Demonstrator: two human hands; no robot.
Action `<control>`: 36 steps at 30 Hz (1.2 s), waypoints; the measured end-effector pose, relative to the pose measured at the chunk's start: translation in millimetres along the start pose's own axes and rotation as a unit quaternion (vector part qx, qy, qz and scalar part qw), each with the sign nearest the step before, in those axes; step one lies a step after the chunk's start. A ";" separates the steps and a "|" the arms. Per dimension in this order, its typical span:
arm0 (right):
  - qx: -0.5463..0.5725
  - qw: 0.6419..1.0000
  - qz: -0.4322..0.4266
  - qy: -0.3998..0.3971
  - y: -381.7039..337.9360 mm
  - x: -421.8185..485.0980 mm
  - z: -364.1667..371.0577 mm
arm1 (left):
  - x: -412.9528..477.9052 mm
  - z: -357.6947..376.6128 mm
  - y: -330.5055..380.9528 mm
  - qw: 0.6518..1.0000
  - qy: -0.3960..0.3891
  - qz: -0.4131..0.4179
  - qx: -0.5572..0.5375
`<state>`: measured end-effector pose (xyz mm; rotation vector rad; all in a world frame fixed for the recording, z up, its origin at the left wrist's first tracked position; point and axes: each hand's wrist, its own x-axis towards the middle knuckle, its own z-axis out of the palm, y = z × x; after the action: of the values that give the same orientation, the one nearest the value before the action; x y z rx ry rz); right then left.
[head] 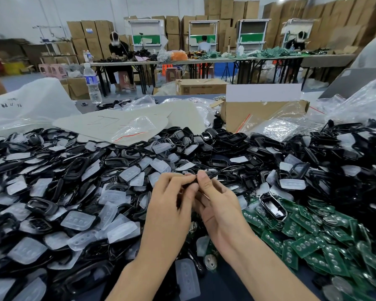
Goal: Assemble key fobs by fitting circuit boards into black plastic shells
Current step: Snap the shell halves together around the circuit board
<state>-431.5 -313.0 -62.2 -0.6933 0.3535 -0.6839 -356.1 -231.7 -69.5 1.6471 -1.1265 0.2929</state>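
View from the head camera, looking down at the work area.

The left hand [172,205] and the right hand [220,207] meet at the centre, raised above the heap, fingertips touching. Both grip one black shell [211,173]. The left hand's fingers curl round its near end. The right hand's thumb and fingers pinch its far end, which sticks out past the thumb. Most of the shell is hidden by the fingers, and whether a board sits inside it cannot be told.

A deep heap of loose shells [230,140] covers the tabletop [221,283] from the left edge to the far right. Mixed through it are clear rubber button pads [78,220], thickest on the left.

The green circuit boards [308,244] lie in a pile at the lower right, just beside the right forearm. A glossy black shell piece [272,206] rests on the pile's upper edge. A round metal disc [210,262] lies between the forearms, near a single clear pad.

Behind the heap stand an open cardboard box [258,111], crumpled plastic bags [356,101] and a water bottle [92,83].
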 end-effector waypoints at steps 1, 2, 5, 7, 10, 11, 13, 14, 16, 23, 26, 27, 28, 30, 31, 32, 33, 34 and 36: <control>-0.015 1.000 -0.003 -0.011 -1.6 0.3 -0.5 | 1.1 -2.1 1.3 0.997 0.000 -0.058 -0.055; -0.039 0.999 -0.009 -0.023 -3.4 0.4 -0.8 | 2.7 -4.3 1.5 0.987 -0.002 -0.119 -0.109; -0.115 0.990 -0.050 -0.063 -9.0 -0.6 -1.9 | 8.8 -8.7 3.2 0.916 -0.029 -0.280 -0.286; -0.139 0.985 -0.061 -0.083 -13.4 -0.8 -2.7 | 12.7 -9.9 4.5 0.838 -0.045 -0.354 -0.413; -0.162 0.978 -0.062 -0.113 -17.9 -0.4 -6.2 | 16.6 -14.7 5.8 0.771 -0.069 -0.407 -0.485; -0.170 0.976 -0.062 -0.120 -18.3 -0.4 -7.3 | 17.0 -17.0 5.3 0.764 -0.078 -0.414 -0.490; -0.190 0.971 -0.062 -0.132 -18.0 -0.2 -9.5 | 17.7 -21.0 4.4 0.757 -0.094 -0.417 -0.495; -0.199 0.968 -0.062 -0.139 -17.8 -0.4 -9.8 | 17.9 -23.0 4.7 0.757 -0.102 -0.416 -0.494; -0.211 0.964 -0.065 -0.150 -18.9 -0.7 -9.9 | 17.5 -24.7 5.4 0.763 -0.113 -0.408 -0.489; -0.211 0.962 -0.074 -0.157 -20.1 -1.0 -9.5 | 14.1 -19.5 6.1 0.788 -0.081 -0.373 -0.482; -0.207 0.961 -0.076 -0.168 -20.8 -1.3 -11.5 | 12.9 -18.8 6.4 0.791 -0.076 -0.366 -0.484; -0.207 0.960 -0.075 -0.173 -21.3 -1.5 -11.4 | 12.7 -18.8 6.6 0.791 -0.073 -0.367 -0.485; -0.205 0.959 -0.072 -0.180 -21.8 -1.6 -11.3 | 12.4 -19.0 6.9 0.792 -0.068 -0.367 -0.484; -0.196 0.959 -0.067 -0.191 -22.9 -1.9 -10.9 | 11.9 -20.7 8.4 0.814 -0.060 -0.351 -0.458; -0.189 0.960 -0.064 -0.197 -23.5 -2.0 -10.3 | 11.5 -21.6 8.7 0.843 -0.057 -0.331 -0.421; -0.181 0.961 -0.058 -0.200 -24.2 -2.0 -9.6 | 10.7 -22.5 8.5 0.879 -0.054 -0.301 -0.367; -0.172 0.963 -0.051 -0.200 -24.8 -2.2 -8.7 | 9.9 -23.2 8.4 0.915 -0.047 -0.262 -0.304; -0.162 0.966 -0.046 -0.197 -25.1 -2.4 -8.4 | 8.6 -24.1 8.2 0.944 -0.036 -0.220 -0.242; -0.151 0.971 -0.049 -0.178 -25.3 -2.6 -8.1 | 6.0 -25.5 7.8 0.979 -0.017 -0.142 -0.147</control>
<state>-449.0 -329.4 -50.5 -1.1108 0.0902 -0.5895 -350.6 -213.0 -50.3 1.5258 -0.8961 -0.0827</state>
